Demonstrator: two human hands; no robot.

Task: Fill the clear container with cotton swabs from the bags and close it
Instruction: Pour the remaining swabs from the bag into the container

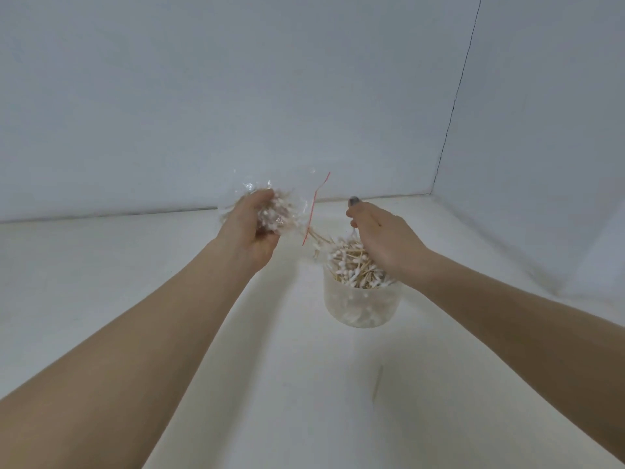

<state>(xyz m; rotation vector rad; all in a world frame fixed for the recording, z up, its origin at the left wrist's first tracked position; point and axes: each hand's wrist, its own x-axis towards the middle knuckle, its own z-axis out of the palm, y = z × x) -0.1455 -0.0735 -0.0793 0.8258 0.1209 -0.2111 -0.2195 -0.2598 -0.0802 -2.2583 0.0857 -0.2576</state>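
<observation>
- Head view, landmark = clear container [362, 302]: upright on the white table [169, 282], between the two forearms, lid off, none in sight.
- Cotton swabs [355, 265] heaped above the container rim, criss-crossed, some poking out on its left side. Looks nearly full.
- Right hand [385, 245] right over the container's far-right rim, fingers curled, looks to be pinching a swab or two at the tips; exact grip hard to make out.
- Left hand [253, 228] up and left of the container, gripping a crumpled clear bag [280, 211] of swabs. Bag mouth with the red zip strip [313, 211] faces the container; a few swabs trail from it toward the rim.
- Handling guess: swabs very light, thin stiff sticks, tangle and spill easily; better tip the bag than pick singles.
- Bag soft, slippery film: hold at the closed bottom, squeeze lightly.
- Container light, thin plastic, may tip; steady it by the side wall.
- Wall behind the container, corner seam to its far right.
</observation>
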